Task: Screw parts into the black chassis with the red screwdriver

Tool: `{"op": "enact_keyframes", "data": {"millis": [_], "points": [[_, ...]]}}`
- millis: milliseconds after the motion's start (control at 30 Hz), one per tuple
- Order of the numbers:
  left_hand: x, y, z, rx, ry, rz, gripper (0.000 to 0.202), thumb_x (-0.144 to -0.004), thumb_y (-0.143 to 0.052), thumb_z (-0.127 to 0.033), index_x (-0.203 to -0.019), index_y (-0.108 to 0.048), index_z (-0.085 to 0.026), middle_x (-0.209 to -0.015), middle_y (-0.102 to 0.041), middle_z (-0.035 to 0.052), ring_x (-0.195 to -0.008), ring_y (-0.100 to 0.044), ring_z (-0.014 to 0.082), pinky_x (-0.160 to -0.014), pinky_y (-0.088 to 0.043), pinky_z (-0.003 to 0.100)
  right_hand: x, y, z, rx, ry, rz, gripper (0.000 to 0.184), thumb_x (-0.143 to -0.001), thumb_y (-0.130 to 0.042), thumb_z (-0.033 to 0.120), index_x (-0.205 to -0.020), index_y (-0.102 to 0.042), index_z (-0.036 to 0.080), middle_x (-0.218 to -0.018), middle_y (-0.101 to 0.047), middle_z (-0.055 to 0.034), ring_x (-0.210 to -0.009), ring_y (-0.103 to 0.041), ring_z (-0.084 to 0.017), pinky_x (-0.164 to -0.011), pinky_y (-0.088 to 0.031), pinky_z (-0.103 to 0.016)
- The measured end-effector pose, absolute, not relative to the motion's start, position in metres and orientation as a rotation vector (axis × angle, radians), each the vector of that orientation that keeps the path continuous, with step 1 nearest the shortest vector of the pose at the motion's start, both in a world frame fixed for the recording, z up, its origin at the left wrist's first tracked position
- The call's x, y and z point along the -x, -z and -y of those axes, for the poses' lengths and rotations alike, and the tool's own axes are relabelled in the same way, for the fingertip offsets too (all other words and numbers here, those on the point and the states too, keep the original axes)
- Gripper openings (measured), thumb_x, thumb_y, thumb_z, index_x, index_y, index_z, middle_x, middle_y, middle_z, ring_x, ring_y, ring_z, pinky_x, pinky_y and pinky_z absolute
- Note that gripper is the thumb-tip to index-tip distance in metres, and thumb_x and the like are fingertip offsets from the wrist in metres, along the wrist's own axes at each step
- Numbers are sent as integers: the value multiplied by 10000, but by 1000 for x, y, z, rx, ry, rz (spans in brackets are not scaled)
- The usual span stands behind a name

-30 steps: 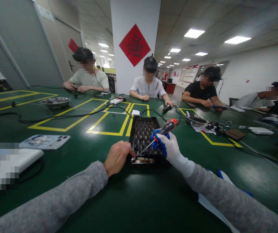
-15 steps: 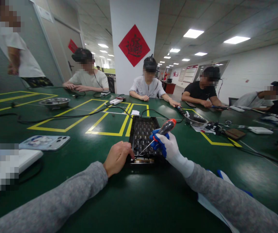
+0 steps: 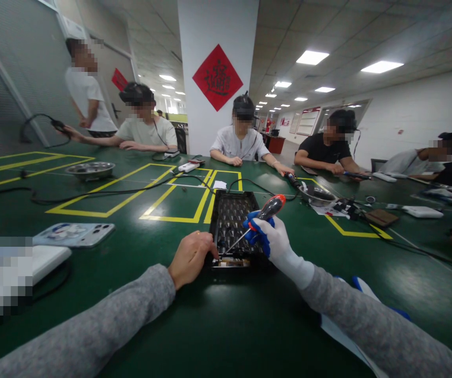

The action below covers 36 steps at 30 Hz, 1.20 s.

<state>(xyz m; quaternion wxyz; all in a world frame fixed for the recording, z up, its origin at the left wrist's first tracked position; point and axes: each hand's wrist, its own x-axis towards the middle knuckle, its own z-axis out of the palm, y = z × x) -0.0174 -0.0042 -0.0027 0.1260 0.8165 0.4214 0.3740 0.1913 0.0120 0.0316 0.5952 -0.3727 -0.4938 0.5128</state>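
A black open device chassis (image 3: 232,210) lies flat on the green table (image 3: 226,315) in front of me. My bare left hand (image 3: 190,257) is curled against its near left corner, holding it down. My right hand (image 3: 269,236), in a white glove with blue fingertips, is closed around a screwdriver (image 3: 263,212) with a red and black handle. The shaft slants down left, and its tip rests near the chassis's front edge, close to my left fingers.
A phone (image 3: 74,233) and a white box (image 3: 48,257) lie at the left. Black cables (image 3: 103,191), metal bowls (image 3: 90,169) and yellow tape lines cross the table. Several seated people work at the far side; another person stands at the back left. A loose glove (image 3: 362,286) lies by my right forearm.
My hands and the screwdriver have barely moved. A standing person at the back left has walked further right along the wall. A seated person's arm now stretches left.
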Motion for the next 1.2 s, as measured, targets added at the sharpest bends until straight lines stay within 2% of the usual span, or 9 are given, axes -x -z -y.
{"op": "enact_keyframes", "data": {"millis": [900, 1033, 1200], "points": [[17, -2, 7, -2326, -1138, -1254, 659, -927, -116, -343, -607, -668, -179, -665, -580, 23, -668, -520, 141, -732, -389, 285, -195, -25, -17, 791, -1152, 933, 258, -712, -612, 345, -883, -574, 155, -709, -639, -24, -503, -568, -110, -447, -451, -218], [14, -7, 4, -2253, -1194, -1281, 516, -918, -244, -363, -681, -661, -172, -709, -616, 20, -698, -546, 143, -724, -399, 279, -197, -33, -15, 807, -1162, 945, 293, -729, -590, 395, -903, -543, 164, -750, -661, -42, -514, -583, -119, -434, -456, -218], [7, -15, -9, -2095, -1202, -1190, 296, -814, -510, -412, -834, -664, -160, -804, -646, 33, -754, -572, 157, -717, -435, 277, -190, -62, -18, 867, -1233, 1174, 334, -742, -579, 459, -925, -481, 198, -727, -672, -22, -454, -563, -99, -389, -431, -192]]}}
